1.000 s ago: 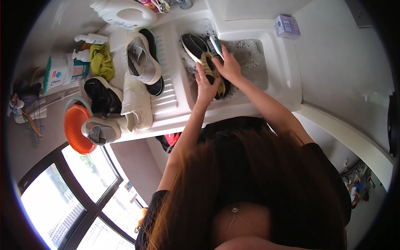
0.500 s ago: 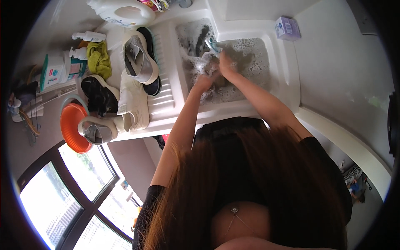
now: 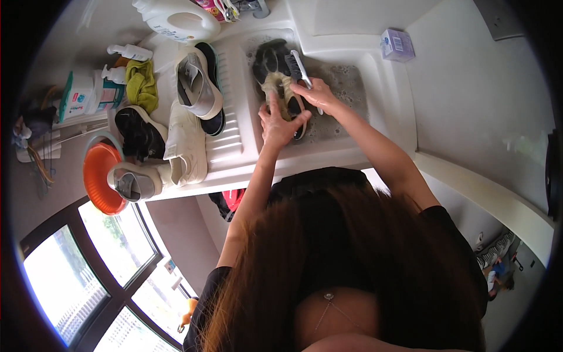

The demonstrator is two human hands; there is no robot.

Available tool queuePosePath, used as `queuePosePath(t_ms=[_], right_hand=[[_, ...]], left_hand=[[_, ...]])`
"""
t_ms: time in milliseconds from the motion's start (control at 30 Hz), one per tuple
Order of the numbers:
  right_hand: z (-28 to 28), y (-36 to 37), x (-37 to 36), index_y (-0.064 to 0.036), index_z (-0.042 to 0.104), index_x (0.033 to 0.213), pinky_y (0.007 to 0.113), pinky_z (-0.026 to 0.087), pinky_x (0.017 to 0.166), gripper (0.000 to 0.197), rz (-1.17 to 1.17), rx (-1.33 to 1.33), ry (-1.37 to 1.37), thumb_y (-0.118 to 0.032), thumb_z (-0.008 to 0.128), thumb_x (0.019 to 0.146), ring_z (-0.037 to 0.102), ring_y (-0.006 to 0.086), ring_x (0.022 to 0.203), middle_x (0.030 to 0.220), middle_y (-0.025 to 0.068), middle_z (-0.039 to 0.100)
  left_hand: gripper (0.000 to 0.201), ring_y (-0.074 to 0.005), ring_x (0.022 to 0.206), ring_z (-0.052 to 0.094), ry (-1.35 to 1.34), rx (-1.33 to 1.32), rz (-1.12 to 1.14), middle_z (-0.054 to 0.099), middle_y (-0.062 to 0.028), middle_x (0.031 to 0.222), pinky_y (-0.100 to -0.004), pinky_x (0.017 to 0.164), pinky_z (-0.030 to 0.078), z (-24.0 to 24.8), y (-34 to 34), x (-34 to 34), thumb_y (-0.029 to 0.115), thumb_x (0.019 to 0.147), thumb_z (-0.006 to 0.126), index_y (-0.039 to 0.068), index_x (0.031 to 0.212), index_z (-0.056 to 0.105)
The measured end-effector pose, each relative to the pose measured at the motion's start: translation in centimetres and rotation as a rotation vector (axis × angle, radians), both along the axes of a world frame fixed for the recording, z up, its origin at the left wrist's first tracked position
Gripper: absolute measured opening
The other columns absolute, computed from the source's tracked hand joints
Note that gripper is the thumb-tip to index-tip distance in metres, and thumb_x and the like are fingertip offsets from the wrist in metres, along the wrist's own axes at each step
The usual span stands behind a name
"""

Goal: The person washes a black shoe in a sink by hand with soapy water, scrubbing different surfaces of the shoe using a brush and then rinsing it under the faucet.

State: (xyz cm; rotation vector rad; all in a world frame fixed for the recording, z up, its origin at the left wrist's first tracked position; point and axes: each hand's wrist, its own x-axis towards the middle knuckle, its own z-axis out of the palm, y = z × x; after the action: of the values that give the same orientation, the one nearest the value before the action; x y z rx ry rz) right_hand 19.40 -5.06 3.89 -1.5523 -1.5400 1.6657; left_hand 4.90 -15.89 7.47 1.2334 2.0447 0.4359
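Note:
In the sink (image 3: 375,73), a wet shoe (image 3: 272,60) with black and cream parts lies tilted in grey, foamy water. My left hand (image 3: 278,124) holds it at the near end, fingers along the left side and thumb stretched toward the right. My right hand (image 3: 318,95) grips a scrubbing brush (image 3: 302,71) with a white handle and dark bristles. The bristles face the shoe's right side; whether they touch it is hard to tell. My fingers hide part of the shoe's middle.
Left of the sink, the ribbed drainboard (image 3: 230,126) bears several shoes, including a grey one (image 3: 202,94) and a black one (image 3: 141,132). A yellow-green cloth (image 3: 141,88), pump bottles, an orange basin (image 3: 99,176) and a white jug (image 3: 182,23) stand around them. A purple box (image 3: 397,45) sits at the right.
The shoe has come up out of the foamy water into sight. My left hand has shifted slightly left and down, onto the shoe. The brush is now raised in my right hand.

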Motion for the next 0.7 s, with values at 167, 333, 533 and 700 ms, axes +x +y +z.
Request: queuePosePath(t_ms=[167,333,533,700], right_hand=[[0.8,-0.8,0.2,-0.0005,0.068,0.099,0.037,0.049,0.069,0.058,0.006,0.091,-0.033,-0.057,0.066,0.083,0.065,0.0251,0.075,0.080,0.0128,0.068],[0.0,-1.5,3.3,-0.0108,0.064,0.121,0.046,0.051,0.080,0.052,-0.107,0.412,-0.332,-0.054,0.051,0.094,0.065,0.0382,0.093,0.097,0.0153,0.069],[-2.1,-3.0,6.8,-0.0181,0.061,0.125,0.052,0.053,0.072,0.036,-0.056,0.562,-0.762,-0.036,0.054,0.095,0.067,0.0366,0.089,0.102,0.0138,0.069],[-3.5,-2.9,5.8,-0.0122,0.067,0.119,0.043,0.053,0.077,0.041,-0.098,0.254,-0.352,-0.042,0.057,0.092,0.068,0.0320,0.089,0.093,0.0144,0.071]], left_hand=[[0.124,-0.0412,0.138,0.031,0.115,-0.060,-0.068,0.020,-0.0243,0.151,-0.0464,0.110,0.035,2.7,-0.1,-0.6,0.058,0.058,0.082,0.022,0.156,0.015],[0.106,-0.0356,0.137,0.037,-0.020,-0.038,-0.105,0.032,-0.0249,0.147,-0.0417,0.109,0.037,2.8,-1.0,-3.1,0.049,0.063,0.081,0.017,0.152,0.033],[0.093,-0.0254,0.128,0.048,-0.825,0.039,0.147,0.046,-0.0214,0.143,-0.0327,0.106,0.038,3.3,-2.3,-4.3,0.029,0.075,0.078,-0.006,0.148,0.031],[0.092,-0.0235,0.124,0.050,-0.925,-0.006,0.159,0.049,-0.0179,0.140,-0.0318,0.105,0.039,4.8,-2.4,-4.1,0.026,0.077,0.077,-0.007,0.148,0.029]])
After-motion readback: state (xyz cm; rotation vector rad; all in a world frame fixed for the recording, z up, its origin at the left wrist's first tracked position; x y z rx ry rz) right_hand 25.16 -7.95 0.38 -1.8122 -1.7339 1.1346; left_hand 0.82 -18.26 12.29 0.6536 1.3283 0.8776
